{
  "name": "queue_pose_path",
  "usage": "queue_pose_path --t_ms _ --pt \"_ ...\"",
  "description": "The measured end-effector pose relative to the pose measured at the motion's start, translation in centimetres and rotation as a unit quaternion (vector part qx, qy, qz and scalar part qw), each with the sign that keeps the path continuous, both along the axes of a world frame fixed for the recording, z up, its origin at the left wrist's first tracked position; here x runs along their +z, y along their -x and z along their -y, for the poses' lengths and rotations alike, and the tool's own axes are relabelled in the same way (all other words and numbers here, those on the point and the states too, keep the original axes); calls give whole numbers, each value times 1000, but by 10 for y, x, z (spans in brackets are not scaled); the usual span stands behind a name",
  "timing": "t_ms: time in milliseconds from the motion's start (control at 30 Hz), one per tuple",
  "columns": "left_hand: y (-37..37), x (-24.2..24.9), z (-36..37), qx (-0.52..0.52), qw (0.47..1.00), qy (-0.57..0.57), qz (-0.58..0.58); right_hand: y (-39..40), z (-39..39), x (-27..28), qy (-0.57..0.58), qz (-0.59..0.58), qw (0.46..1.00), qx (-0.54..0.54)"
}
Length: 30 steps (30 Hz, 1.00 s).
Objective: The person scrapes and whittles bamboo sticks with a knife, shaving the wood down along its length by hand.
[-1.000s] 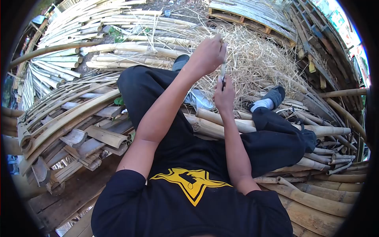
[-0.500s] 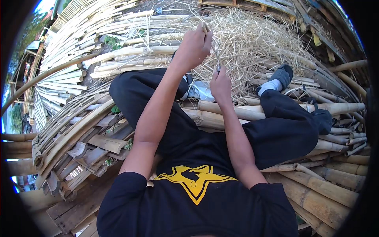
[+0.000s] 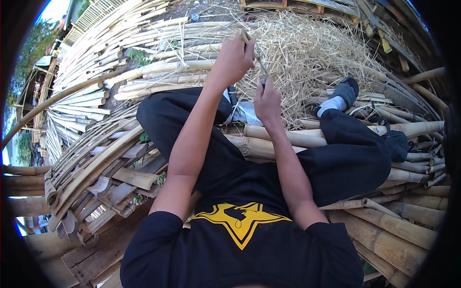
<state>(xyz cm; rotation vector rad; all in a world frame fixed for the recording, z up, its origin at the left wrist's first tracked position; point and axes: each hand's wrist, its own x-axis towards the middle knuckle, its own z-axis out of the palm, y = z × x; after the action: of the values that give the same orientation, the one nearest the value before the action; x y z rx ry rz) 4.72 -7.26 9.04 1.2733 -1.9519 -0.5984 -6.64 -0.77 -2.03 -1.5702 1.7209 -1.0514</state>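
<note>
My left hand [image 3: 232,61] is closed round a thin bamboo strip [image 3: 245,35], whose pale end sticks out past the thumb. Lower and to the right, my right hand [image 3: 267,103] grips a knife [image 3: 263,82] by its dark handle. The thin blade slants up and left toward my left hand, and it overlaps the strip in this view. Both hands are raised over a heap of pale shavings [image 3: 307,48]. Most of the handle is hidden in my right fist.
Split bamboo poles [image 3: 158,67] lie in rows ahead and to the left. Thick bamboo poles [image 3: 288,137] run under my crossed-out legs. A stack of bamboo slats [image 3: 137,177] is at my left, and wooden planks [image 3: 331,7] stand behind the shavings.
Both hands have shifted slightly left in view, with the strip and knife still held. The surroundings have shifted a little right as the camera turned.
</note>
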Motion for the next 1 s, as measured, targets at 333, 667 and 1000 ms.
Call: queue_pose_path --t_ms 333,667,1000 --pt "2 1 0 14 999 2 -38 -2 1 1 3 -27 1000 3" --pt "2 1 2 8 998 -8 -56 -2 3 -1 23 -8 1000 1" --pt "-3 -2 4 9 998 -21 -58 -7 -4 17 5 4 1000 11"
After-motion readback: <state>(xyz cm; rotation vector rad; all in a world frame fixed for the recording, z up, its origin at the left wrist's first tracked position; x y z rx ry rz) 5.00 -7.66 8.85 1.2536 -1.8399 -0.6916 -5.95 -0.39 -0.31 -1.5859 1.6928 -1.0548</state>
